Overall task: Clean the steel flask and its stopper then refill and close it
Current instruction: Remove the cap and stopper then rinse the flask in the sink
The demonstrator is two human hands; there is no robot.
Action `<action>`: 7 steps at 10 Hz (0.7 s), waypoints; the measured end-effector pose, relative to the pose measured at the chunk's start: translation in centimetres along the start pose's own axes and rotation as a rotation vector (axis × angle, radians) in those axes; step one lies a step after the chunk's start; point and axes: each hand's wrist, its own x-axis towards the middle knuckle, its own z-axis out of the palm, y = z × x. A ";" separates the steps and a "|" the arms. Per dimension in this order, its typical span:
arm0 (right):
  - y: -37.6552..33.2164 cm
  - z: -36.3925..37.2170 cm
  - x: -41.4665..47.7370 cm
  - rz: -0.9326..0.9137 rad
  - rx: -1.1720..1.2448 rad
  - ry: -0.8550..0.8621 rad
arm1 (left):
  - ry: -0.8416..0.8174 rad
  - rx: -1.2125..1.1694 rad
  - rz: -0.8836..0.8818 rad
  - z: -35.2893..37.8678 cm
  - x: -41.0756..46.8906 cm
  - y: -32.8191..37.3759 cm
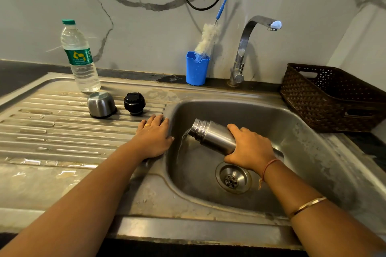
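My right hand grips the steel flask over the sink basin. The flask is tipped with its open mouth pointing down to the left, and water streams out of it into the basin. My left hand rests flat on the sink's left rim beside the draining board, fingers straight. On the draining board stand the black stopper and the steel cap cup, upside down. A plastic water bottle with a green cap and label stands behind them.
A blue cup holding a white bottle brush with a blue handle stands at the wall. The tap rises behind the basin, its spout at the right. A dark woven basket sits at the right. The drain lies under my right wrist.
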 end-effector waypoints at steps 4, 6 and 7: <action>0.1 0.2 0.0 0.000 -0.016 0.005 | 0.002 -0.005 -0.002 0.1 0.1 0.0; 0.1 0.2 0.0 0.004 -0.022 0.003 | 0.004 -0.009 -0.005 0.1 0.1 0.0; 0.1 0.2 0.0 0.004 -0.023 -0.001 | 0.005 -0.010 -0.005 0.1 0.1 0.0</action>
